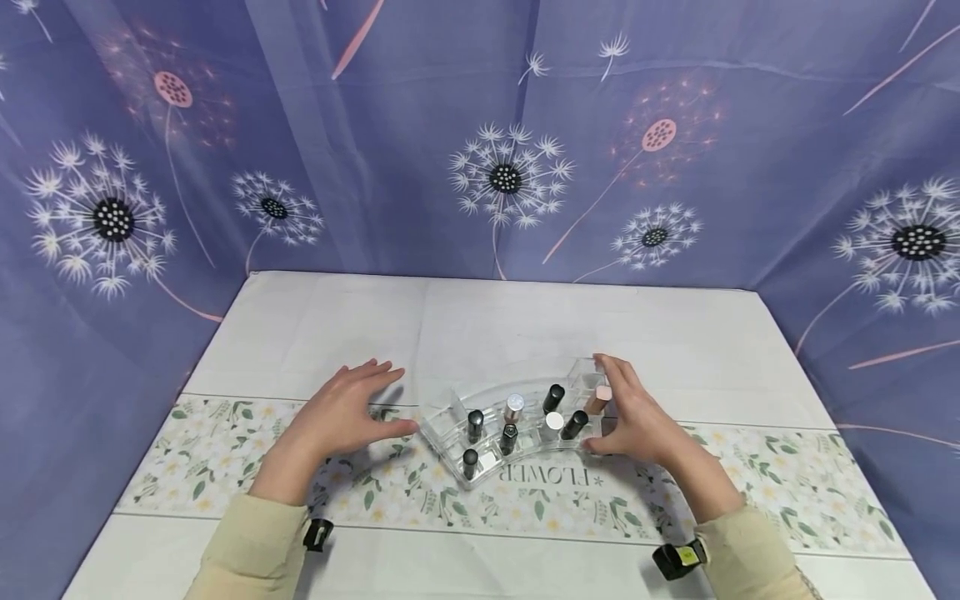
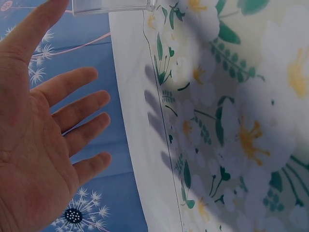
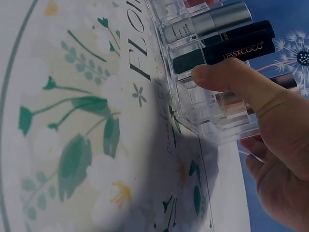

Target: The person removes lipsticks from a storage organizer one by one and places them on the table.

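A clear, curved lipstick organizer [image 1: 536,450] sits on the table, its left end nearer the person. Upright in its slots are several lipstick tubes, among them a black tube [image 3: 227,53] lettered LESSXCOCO, a silver-capped tube [image 3: 212,21] and a pink-capped tube [image 1: 602,398]. My right hand [image 1: 637,417] grips the organizer's right end, thumb at the front and fingers round the back. At the left end, my left hand [image 1: 341,414] holds its fingers spread, its thumb tip right by the corner. In the left wrist view the palm [image 2: 29,159] shows with nothing in it.
A white table covering [image 1: 352,325] with a flower-printed band [image 1: 225,450] lies under everything. Purple-blue curtains [image 1: 420,125] with dandelion prints stand behind and at both sides. Black wrist devices [image 1: 678,560] hang at the sleeves.
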The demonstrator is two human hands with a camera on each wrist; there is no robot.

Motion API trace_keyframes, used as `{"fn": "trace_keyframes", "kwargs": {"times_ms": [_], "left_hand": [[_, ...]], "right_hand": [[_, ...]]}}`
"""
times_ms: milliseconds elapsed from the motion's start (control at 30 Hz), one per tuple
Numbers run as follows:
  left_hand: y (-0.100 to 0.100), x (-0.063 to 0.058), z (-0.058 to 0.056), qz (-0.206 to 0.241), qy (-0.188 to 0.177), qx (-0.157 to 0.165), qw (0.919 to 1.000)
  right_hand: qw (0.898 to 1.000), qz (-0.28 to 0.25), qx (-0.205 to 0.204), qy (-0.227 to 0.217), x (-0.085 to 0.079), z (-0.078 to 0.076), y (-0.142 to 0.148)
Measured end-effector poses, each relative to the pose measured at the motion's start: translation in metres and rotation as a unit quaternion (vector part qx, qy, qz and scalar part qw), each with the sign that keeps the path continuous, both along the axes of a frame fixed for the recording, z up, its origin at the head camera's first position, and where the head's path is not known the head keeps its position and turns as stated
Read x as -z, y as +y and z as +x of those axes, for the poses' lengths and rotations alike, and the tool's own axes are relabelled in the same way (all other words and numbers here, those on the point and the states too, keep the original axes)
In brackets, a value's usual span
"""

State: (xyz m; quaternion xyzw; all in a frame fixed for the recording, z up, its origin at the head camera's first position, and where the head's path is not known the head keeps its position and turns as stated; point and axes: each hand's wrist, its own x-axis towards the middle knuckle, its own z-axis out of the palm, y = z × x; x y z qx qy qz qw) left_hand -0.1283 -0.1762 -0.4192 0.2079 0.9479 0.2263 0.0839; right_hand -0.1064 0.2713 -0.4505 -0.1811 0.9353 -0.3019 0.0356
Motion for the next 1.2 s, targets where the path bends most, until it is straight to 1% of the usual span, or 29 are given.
{"fn": "trace_keyframes", "kwargs": {"times_ms": [300, 533, 733, 933, 1200], "left_hand": [[0.0, 0.001, -0.002, 0.0, 0.008, 0.008, 0.9999], [0.0, -0.002, -0.001, 0.004, 0.006, 0.003, 1.0], [0.001, -0.003, -0.001, 0.005, 0.008, 0.003, 0.9999], [0.0, -0.003, 0.0, 0.01, 0.008, 0.003, 0.9999], [-0.001, -0.002, -0.002, 0.01, 0.007, 0.005, 0.9999]], "right_hand": [[1.0, 0.018, 0.017, 0.003, 0.002, 0.003, -0.002], [1.0, 0.014, 0.027, 0.003, 0.004, 0.007, -0.006], [0.999, 0.006, 0.047, 0.002, 0.005, 0.01, -0.011], [0.998, 0.007, 0.063, -0.004, 0.006, 0.013, -0.017], [0.996, 0.004, 0.083, 0.006, 0.008, 0.02, -0.022]]}}
